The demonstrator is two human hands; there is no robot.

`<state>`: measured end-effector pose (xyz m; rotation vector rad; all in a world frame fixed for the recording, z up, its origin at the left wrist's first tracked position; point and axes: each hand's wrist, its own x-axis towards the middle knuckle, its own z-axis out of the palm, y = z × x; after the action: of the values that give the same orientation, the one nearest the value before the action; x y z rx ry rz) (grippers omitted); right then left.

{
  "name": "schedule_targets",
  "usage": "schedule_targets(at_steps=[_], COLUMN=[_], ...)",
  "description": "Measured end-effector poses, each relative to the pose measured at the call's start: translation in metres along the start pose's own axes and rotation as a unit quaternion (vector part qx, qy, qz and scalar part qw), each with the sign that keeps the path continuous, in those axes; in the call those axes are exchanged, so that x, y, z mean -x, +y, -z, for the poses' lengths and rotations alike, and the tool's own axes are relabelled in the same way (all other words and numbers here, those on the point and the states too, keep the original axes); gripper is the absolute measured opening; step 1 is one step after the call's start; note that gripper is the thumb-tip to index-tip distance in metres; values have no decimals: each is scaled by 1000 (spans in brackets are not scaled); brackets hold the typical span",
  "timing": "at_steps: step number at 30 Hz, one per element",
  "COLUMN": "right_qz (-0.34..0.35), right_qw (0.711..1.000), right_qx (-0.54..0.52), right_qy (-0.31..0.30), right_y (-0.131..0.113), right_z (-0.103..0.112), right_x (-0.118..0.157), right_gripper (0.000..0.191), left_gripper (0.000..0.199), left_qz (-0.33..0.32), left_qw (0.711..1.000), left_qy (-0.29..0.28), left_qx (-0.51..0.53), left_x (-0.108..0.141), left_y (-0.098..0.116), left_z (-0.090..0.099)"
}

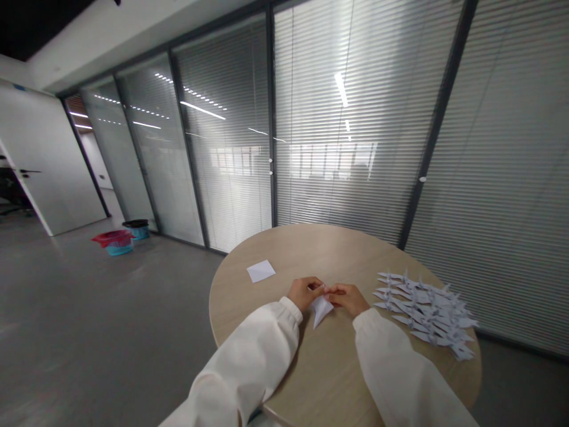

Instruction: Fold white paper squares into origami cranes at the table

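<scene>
Above the middle of a round wood-grain counter [311, 243], holding the left hand [306, 292] and the right hand [349, 298] together, fingertips meeting or nearly so, and pinching a folded origami paper [322, 309] between them. Gripping it at the far end with bent fingers, covering that end from view. Showing the rest of the creased white shape between and below the fingertips, tapering to a sharp point toward the near edge, closer to the left wrist than to the right. Leaving unclear any contact between that point and the wood.

Wearing white sleeves [253, 344] with gathered cuffs, reaching forward across the near rim. Having a flat white sheet of paper [261, 271] on the counter, beyond and to the left of the left hand, apart from it. On the other side, past the right hand, having a crowded cluster of white origami cranes [422, 308] near the right rim, bristling with narrow tips.

Behind the counter, facing a dark-framed glass partition [355, 89] with horizontal blinds, reflecting bright streaks of light. Over to the left, seeing a red-lined blue bin [116, 242] on the gray floor [155, 308], just beside a black-lined blue bin [138, 229] near the partition's foot. Farther left, seeing a white door [48, 166] standing open, bearing a dark lever handle [30, 171].
</scene>
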<state>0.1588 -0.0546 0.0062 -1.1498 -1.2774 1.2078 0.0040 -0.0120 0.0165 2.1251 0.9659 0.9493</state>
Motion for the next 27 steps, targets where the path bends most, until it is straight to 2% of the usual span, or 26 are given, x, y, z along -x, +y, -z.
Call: schedule_targets(at_steps=[6,15,20,22,25,27], right_qz=[22,54,50,50,47,42], right_qw=[999,995,998,998,999,999], right_qx=[27,76,45,27,-1,-16], right_qy=[-12,-19,-21,-9,3,4], right_y=[1,1,-1,0,3,6], right_z=[-1,1,2,4,7,10], right_x=[0,0,2,1,-1,-3], right_gripper=[29,26,29,32,33,32], left_gripper=[30,32,44,51,55,50], left_qz=[2,-3,49,87,159,194], left_qw=[1000,1000,994,979,928,896], left_qy=[7,8,-1,-7,-28,-41], left_qx=[12,24,101,181,336,398], left_x=[-1,2,-3,-6,-8,-8], left_y=[-4,2,-4,-7,-9,-9], left_z=[-1,-1,-1,1,2,2])
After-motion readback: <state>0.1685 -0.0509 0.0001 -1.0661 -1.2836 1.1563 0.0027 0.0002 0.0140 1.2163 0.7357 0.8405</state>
